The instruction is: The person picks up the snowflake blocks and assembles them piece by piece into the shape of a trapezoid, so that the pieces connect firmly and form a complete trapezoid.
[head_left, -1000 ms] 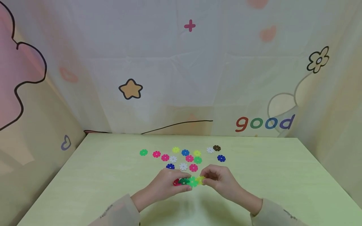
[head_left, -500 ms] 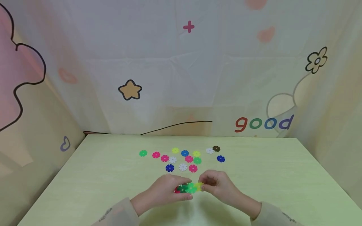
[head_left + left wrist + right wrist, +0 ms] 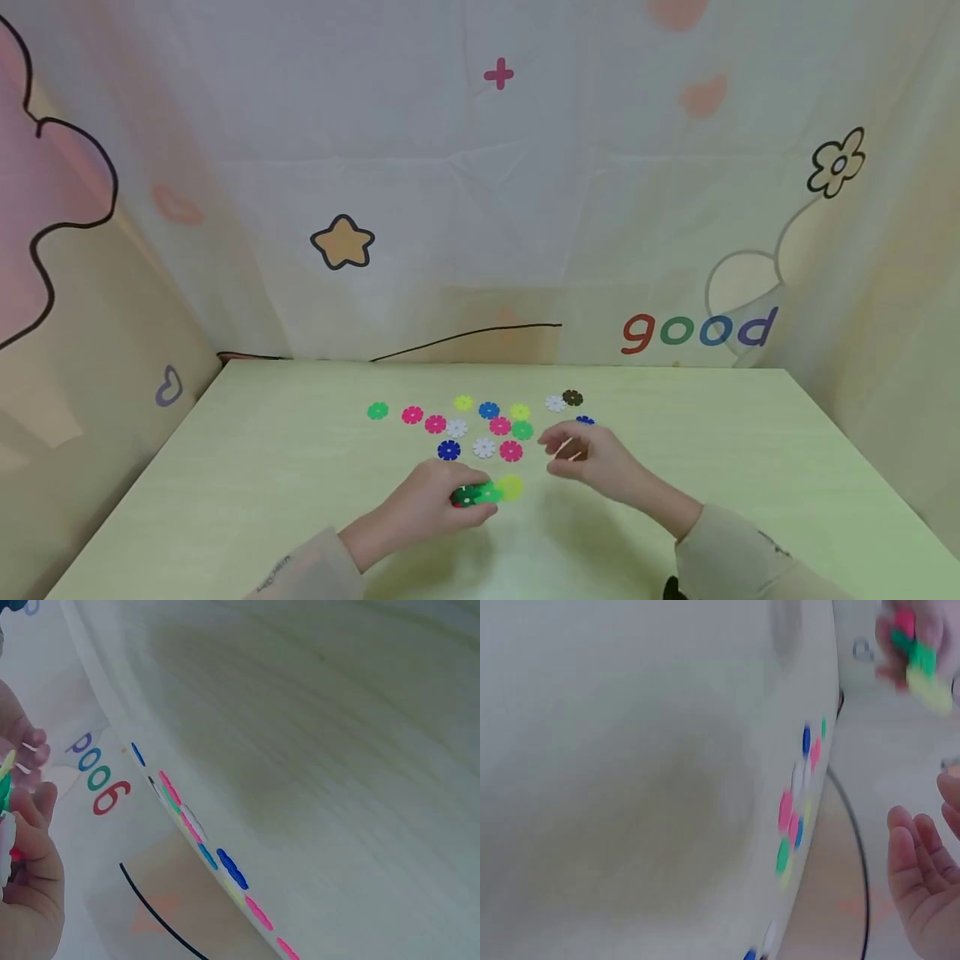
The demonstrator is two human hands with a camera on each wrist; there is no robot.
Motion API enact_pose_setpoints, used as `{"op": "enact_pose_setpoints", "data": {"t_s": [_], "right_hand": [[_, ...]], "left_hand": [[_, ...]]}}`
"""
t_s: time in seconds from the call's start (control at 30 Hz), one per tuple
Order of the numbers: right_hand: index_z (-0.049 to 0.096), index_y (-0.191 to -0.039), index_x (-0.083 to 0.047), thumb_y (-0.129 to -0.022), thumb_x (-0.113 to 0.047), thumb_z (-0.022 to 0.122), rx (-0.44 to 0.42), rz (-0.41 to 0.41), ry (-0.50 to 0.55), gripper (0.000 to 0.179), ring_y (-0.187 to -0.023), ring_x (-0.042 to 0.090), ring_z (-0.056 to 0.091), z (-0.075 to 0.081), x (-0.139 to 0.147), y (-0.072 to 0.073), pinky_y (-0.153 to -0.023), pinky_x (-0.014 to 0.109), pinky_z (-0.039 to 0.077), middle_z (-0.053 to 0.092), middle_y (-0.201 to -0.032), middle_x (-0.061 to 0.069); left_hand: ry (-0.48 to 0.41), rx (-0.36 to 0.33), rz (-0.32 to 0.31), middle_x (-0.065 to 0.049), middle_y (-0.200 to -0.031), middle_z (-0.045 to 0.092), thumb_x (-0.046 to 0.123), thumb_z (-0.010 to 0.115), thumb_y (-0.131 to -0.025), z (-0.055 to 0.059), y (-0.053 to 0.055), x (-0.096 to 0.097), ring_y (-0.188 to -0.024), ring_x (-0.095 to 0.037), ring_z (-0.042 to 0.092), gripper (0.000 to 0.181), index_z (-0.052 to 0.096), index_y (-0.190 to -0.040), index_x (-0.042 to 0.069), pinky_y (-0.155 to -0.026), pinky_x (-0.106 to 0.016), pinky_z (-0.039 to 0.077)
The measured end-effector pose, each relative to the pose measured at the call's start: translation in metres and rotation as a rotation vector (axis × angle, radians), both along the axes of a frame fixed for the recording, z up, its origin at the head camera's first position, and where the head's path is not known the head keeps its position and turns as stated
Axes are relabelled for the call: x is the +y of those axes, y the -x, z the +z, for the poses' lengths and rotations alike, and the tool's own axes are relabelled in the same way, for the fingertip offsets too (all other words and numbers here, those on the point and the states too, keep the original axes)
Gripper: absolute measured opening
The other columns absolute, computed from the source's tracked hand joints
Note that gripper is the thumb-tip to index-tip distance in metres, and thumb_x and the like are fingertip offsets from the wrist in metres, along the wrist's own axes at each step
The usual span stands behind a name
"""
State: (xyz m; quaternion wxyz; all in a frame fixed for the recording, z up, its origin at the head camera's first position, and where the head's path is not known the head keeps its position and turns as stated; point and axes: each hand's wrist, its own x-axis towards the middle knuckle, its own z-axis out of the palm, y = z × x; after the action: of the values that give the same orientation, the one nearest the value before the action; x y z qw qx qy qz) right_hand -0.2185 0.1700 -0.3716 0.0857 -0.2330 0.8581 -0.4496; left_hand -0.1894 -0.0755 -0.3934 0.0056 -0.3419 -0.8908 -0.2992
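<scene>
My left hand (image 3: 431, 507) grips a short chain of interlocking plastic snowflake discs above the table. A dark green disc (image 3: 467, 497), a bright green disc (image 3: 487, 492) and a yellow disc (image 3: 512, 487) show, the yellow one at the free right end. A bit of red peeks out below the dark green one, the rest covered by the fingers. In the left wrist view a white disc (image 3: 7, 844) also lies against this hand. My right hand (image 3: 596, 462) is apart from the chain, fingers loosely bent and holding nothing, just right of the loose discs.
Several loose discs lie flat beyond the hands, among them a pink disc (image 3: 512, 451), a green disc (image 3: 522, 430), a white disc (image 3: 483, 448) and a brown disc (image 3: 573, 397). A blue disc (image 3: 585, 421) is partly behind the right hand. A printed curtain (image 3: 420, 192) hangs behind the table (image 3: 262, 467).
My right hand has let go of the yellow disc and moved up and right. The left hand keeps the chain, having dipped slightly and shifted a little left.
</scene>
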Motion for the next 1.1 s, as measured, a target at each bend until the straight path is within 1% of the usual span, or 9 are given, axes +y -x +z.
{"op": "enact_pose_setpoints", "data": {"t_s": [0.1, 0.23, 0.3, 0.4, 0.6, 0.77, 0.9, 1.03, 1.1], "right_hand": [[0.058, -0.107, -0.003, -0.079, -0.012, 0.065, 0.004, -0.077, -0.027, 0.030, -0.078, 0.017, 0.056, -0.003, 0.012, 0.029, -0.067, 0.025, 0.050, 0.057, -0.097, 0.018], [0.057, -0.109, -0.001, -0.080, -0.008, 0.062, -0.005, -0.162, -0.090, 0.031, -0.077, 0.018, 0.055, -0.009, 0.024, 0.064, -0.067, 0.030, 0.051, 0.056, -0.100, 0.020], [0.057, -0.110, 0.000, -0.080, -0.007, 0.062, -0.011, -0.198, -0.132, 0.031, -0.077, 0.019, 0.055, -0.011, 0.027, 0.078, -0.066, 0.030, 0.051, 0.056, -0.100, 0.018], [0.057, -0.110, -0.001, -0.081, -0.008, 0.061, -0.024, -0.223, -0.192, 0.030, -0.080, 0.020, 0.055, -0.016, 0.030, 0.095, -0.066, 0.029, 0.050, 0.056, -0.101, 0.017], [0.057, -0.111, -0.003, -0.082, -0.008, 0.058, -0.057, -0.279, -0.251, 0.029, -0.090, 0.026, 0.052, -0.028, 0.031, 0.114, -0.072, 0.033, 0.049, 0.055, -0.107, 0.019], [0.057, -0.111, -0.002, -0.083, -0.006, 0.056, -0.069, -0.308, -0.268, 0.029, -0.091, 0.028, 0.051, -0.037, 0.032, 0.124, -0.075, 0.036, 0.046, 0.054, -0.108, 0.020], [0.057, -0.112, -0.001, -0.082, -0.007, 0.058, -0.053, -0.322, -0.288, 0.031, -0.091, 0.029, 0.050, -0.041, 0.034, 0.130, -0.075, 0.037, 0.044, 0.053, -0.107, 0.021], [0.057, -0.113, -0.001, -0.080, -0.009, 0.059, -0.045, -0.343, -0.321, 0.033, -0.090, 0.027, 0.050, -0.045, 0.036, 0.134, -0.075, 0.038, 0.042, 0.055, -0.104, 0.020], [0.057, -0.114, -0.001, -0.080, -0.010, 0.060, -0.051, -0.346, -0.341, 0.034, -0.086, 0.025, 0.050, -0.047, 0.036, 0.135, -0.074, 0.037, 0.042, 0.056, -0.104, 0.020]], "left_hand": [[-0.029, 0.037, 0.011, 0.015, -0.058, 0.048, 0.029, 0.065, -0.079, -0.001, 0.002, -0.003, -0.053, 0.002, 0.040, 0.010, 0.064, -0.078, 0.018, -0.049, -0.011, 0.036], [-0.033, 0.077, 0.005, 0.014, -0.058, 0.049, 0.027, 0.065, -0.078, -0.001, 0.004, -0.004, -0.052, 0.003, 0.039, 0.010, 0.065, -0.077, 0.017, -0.049, -0.011, 0.035], [-0.025, 0.084, 0.006, 0.015, -0.058, 0.048, 0.028, 0.065, -0.078, -0.001, 0.006, -0.004, -0.052, 0.003, 0.039, 0.011, 0.064, -0.077, 0.017, -0.049, -0.011, 0.034], [-0.017, 0.087, 0.013, 0.015, -0.056, 0.045, 0.028, 0.065, -0.078, -0.001, 0.007, -0.005, -0.051, 0.003, 0.037, 0.011, 0.063, -0.075, 0.018, -0.048, -0.011, 0.033], [-0.003, 0.069, 0.012, 0.015, -0.056, 0.043, 0.028, 0.065, -0.078, -0.002, 0.008, -0.005, -0.050, 0.003, 0.036, 0.012, 0.063, -0.076, 0.016, -0.048, -0.011, 0.032], [0.002, 0.078, 0.009, 0.014, -0.058, 0.046, 0.028, 0.065, -0.078, -0.002, 0.009, -0.006, -0.050, 0.003, 0.037, 0.013, 0.066, -0.081, 0.015, -0.048, -0.011, 0.033], [0.006, 0.073, 0.014, 0.014, -0.058, 0.047, 0.028, 0.065, -0.078, -0.002, 0.009, -0.006, -0.051, 0.003, 0.037, 0.013, 0.066, -0.081, 0.016, -0.048, -0.011, 0.033], [0.011, 0.086, 0.016, 0.015, -0.055, 0.043, 0.029, 0.064, -0.079, -0.002, 0.010, -0.007, -0.050, 0.003, 0.036, 0.012, 0.063, -0.075, 0.017, -0.048, -0.010, 0.032], [0.014, 0.094, 0.018, 0.015, -0.054, 0.041, 0.029, 0.064, -0.078, -0.002, 0.010, -0.008, -0.050, 0.003, 0.035, 0.013, 0.061, -0.073, 0.018, -0.047, -0.010, 0.031]]}}
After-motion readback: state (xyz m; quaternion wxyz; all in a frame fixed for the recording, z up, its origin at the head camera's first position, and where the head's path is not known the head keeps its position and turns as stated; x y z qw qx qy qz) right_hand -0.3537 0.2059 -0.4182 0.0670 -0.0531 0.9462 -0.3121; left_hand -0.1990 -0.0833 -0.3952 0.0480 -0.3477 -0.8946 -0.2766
